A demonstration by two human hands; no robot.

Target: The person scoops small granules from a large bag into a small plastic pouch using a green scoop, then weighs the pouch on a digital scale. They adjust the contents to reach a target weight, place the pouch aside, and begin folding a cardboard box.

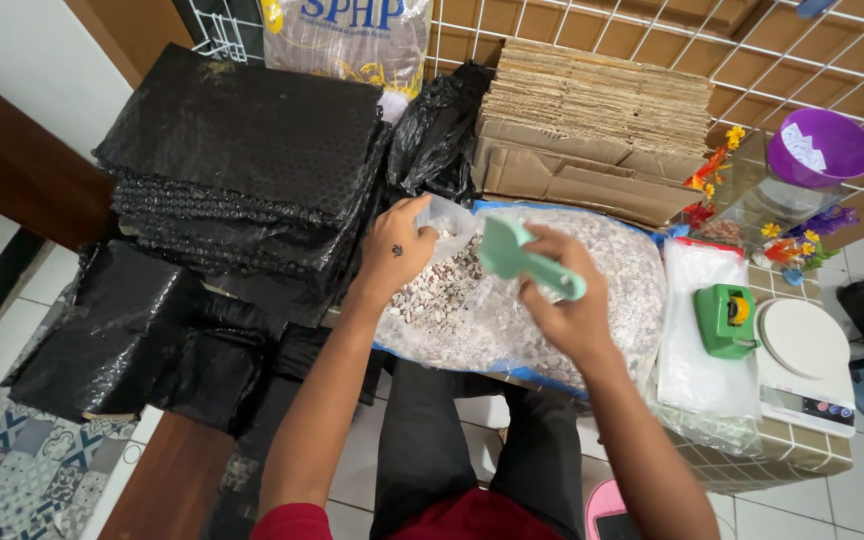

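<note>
My right hand (569,305) grips a mint-green plastic scoop (517,255), its bowl raised over a big clear bag of small pale pebbles (612,290). My left hand (399,250) pinches the edge of a small clear plastic bag (444,216) held open just left of the scoop, above the pebbles. Both hands are over the middle of the big bag, which lies on a tiled table (782,455).
Stacks of black bubble wrap (242,150) lie to the left, flattened cardboard boxes (592,130) behind. On the right are clear bags (702,330), a green tape dispenser (724,320), a white kitchen scale (804,360), a purple bowl (820,147) and small flowers.
</note>
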